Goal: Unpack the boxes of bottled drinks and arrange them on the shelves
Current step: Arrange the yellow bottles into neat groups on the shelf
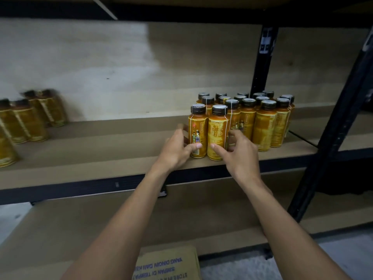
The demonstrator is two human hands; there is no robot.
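Note:
Two orange-labelled drink bottles with dark caps stand side by side at the front of the middle shelf (121,150). My left hand (176,149) holds the left bottle (198,126), thumb on its front and fingers round its far side. My right hand (241,153) holds the right bottle (217,128) the same way from the other side. Both bottles rest on the shelf board. Right behind them stands a tight cluster of several like bottles (264,126) in rows.
Several more bottles (30,122) stand at the shelf's far left, blurred. A black upright post (262,61) rises behind the cluster and a slanted black frame (333,128) runs at right. A printed cardboard box (167,263) lies below by the lower shelf (80,229).

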